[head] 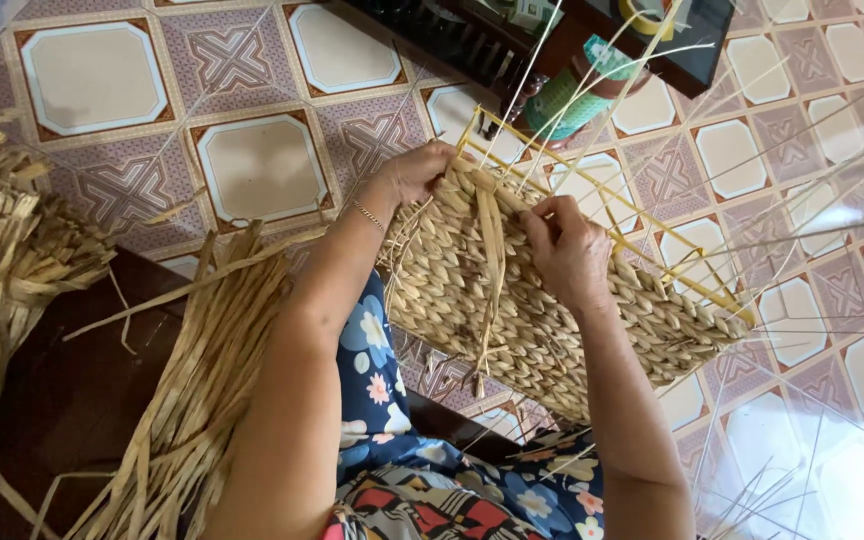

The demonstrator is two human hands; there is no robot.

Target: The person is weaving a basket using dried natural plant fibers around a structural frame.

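Woven straw basket (552, 320) under right hand (567, 250), left hand (417, 172) gripping rim

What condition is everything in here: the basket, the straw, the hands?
Woven basket: part-woven, tilted on the lap, top edge unfinished.
Yellow frame: bare above the weave, thin stakes sticking out.
Loose strand: hanging down over the woven side.
Left hand: gripping the basket's top edge.
Right hand: fingers pinching at the weave's edge.
Straw bundle: loose, lying on the dark bench.
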